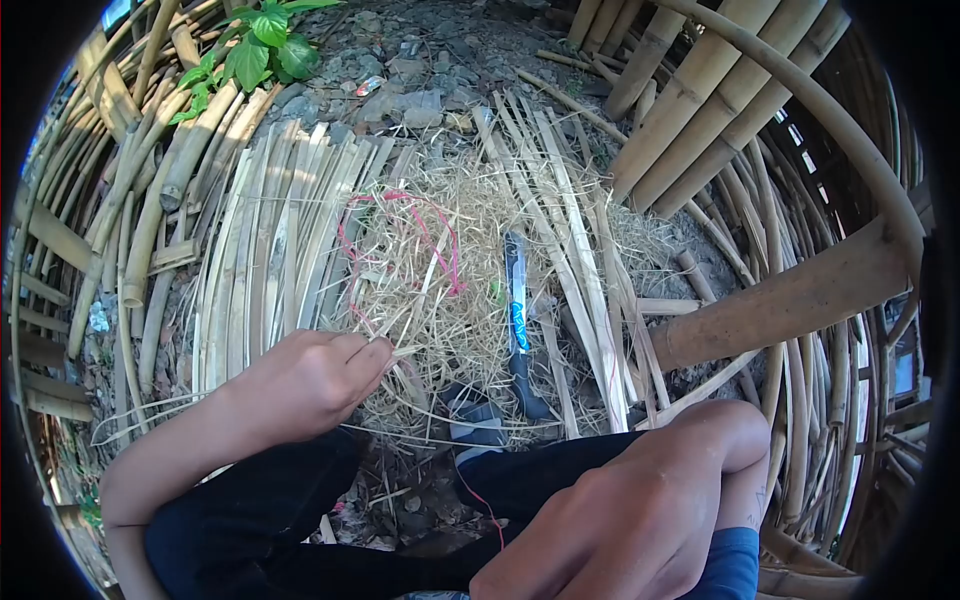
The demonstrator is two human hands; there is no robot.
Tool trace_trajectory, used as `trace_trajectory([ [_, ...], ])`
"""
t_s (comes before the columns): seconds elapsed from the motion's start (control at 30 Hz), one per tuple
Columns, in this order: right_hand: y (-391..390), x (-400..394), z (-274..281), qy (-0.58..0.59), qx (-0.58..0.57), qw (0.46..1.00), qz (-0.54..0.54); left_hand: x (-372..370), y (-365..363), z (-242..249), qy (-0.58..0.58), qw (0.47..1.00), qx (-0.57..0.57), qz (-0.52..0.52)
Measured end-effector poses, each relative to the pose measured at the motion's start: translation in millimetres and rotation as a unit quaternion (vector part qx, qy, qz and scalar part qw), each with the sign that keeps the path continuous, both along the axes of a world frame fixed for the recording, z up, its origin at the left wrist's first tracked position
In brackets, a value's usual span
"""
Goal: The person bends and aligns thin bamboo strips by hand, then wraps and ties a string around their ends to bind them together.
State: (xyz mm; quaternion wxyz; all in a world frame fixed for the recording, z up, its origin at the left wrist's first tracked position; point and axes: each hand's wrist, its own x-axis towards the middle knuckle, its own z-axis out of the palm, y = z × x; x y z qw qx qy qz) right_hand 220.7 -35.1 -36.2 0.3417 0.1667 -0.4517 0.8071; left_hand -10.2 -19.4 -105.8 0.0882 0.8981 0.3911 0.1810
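My left hand (310, 380) is closed in a pinch on a thin bamboo strip (420, 350) at the edge of a heap of bamboo shavings (440, 290). My right hand (640, 510) rests low at the right over my leg, its fingers curled; what it holds, if anything, is hidden. A long knife (518, 320) with a blue-taped blade and dark handle lies on the shavings between the two hands. A pink string (440, 240) loops over the heap.
Split bamboo slats (270, 240) lie fanned out at the left and centre. Thick bamboo poles (700, 110) lean at the upper right, one pole (790, 300) crosses at the right. Stony ground and a green plant (260, 50) lie beyond.
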Motion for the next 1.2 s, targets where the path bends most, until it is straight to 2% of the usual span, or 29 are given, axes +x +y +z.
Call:
trace_trajectory([
  [0.23,10.5,20.9,9.0,-0.167,-0.078,0.979,-0.088,-2.4,0.8,0.2,-0.024,1.000,-0.001,0.008],
  [0.27,25.6,16.3,5.4,-0.135,0.067,0.989,0.007,-2.6,0.7,0.7,-0.020,1.000,-0.002,0.008],
  [0.3,36.0,12.6,3.8,-0.098,0.209,0.968,0.101,-3.1,0.9,1.0,-0.016,1.000,-0.003,0.009],
  [0.43,46.1,7.6,27.8,-0.152,0.187,0.967,0.087,-4.1,0.8,0.6,-0.028,1.000,-0.010,0.007],
  [0.5,56.1,5.0,32.4,-0.164,0.334,0.922,0.102,-3.3,0.4,1.7,-0.072,0.997,-0.017,0.019],
  [0.53,56.9,8.1,29.1,-0.162,0.335,0.922,0.104,-3.8,0.1,0.5,-0.071,0.997,-0.017,0.022],
  [0.6,59.9,14.5,15.8,-0.223,0.238,0.943,0.063,-5.6,1.4,-1.2,-0.118,0.992,-0.036,0.024],
  [0.63,60.2,11.3,10.9,-0.209,0.224,0.952,0.012,-6.2,1.0,0.4,-0.116,0.992,-0.036,0.026],
  [0.7,60.9,10.8,-0.4,-0.265,0.208,0.932,-0.132,-6.3,4.1,7.4,-0.182,0.980,-0.083,0.024],
  [0.77,58.2,6.8,-15.1,-0.351,0.097,0.908,-0.207,-4.1,4.9,17.2,-0.204,0.973,-0.096,0.039],
  [0.8,57.6,-3.5,-21.0,-0.356,0.055,0.897,-0.255,-2.9,4.9,22.2,-0.229,0.966,-0.111,0.051],
  [0.83,57.7,-11.7,-27.3,-0.352,0.058,0.899,-0.254,-2.0,4.4,26.7,-0.227,0.967,-0.107,0.053],
  [0.9,59.7,-22.6,-38.0,-0.434,0.010,0.854,-0.287,-0.5,3.4,34.0,-0.244,0.947,-0.184,0.102],
  [0.93,61.5,-22.9,-39.7,-0.454,0.003,0.852,-0.262,0.5,3.1,36.4,-0.242,0.948,-0.181,0.104],
  [1.0,63.9,-27.5,-46.1,-0.439,-0.021,0.860,-0.259,2.3,1.4,39.5,-0.292,0.922,-0.215,0.139],
  [1.2,65.2,-32.1,-52.9,-0.406,-0.069,0.873,-0.260,7.2,0.1,40.8,-0.316,0.914,-0.205,0.149],
])
